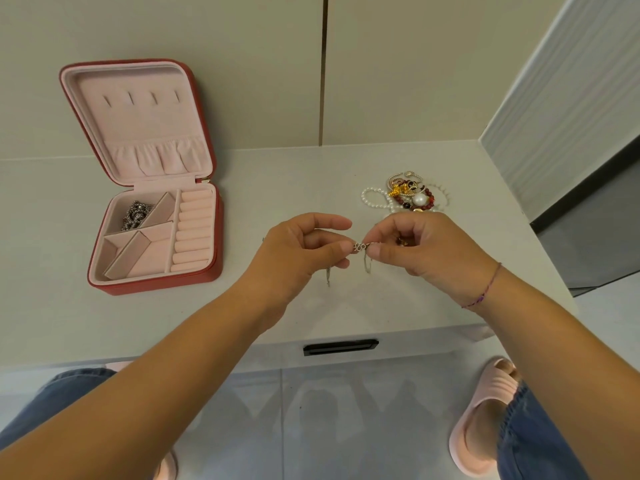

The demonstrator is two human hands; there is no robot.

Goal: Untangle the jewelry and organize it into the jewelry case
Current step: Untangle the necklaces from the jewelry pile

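Note:
A red jewelry case point(145, 282) with pink lining lies open at the left of the white counter. A dark silver chain piece point(136, 213) sits in its back-left compartment. A tangled jewelry pile point(410, 196) of pearls, red beads and gold pieces lies at the right. Above the counter's middle, my left hand point(301, 251) and my right hand point(415, 247) each pinch one end of a thin silver chain point(360, 247) with a small ornate link between the fingertips. Loose ends of the chain hang below both hands.
The counter point(277, 181) ends at a wall behind and a ribbed panel point(561, 109) on the right. A drawer with a black handle point(341, 346) is below the front edge. My legs and pink slippers point(485, 420) are on the floor below.

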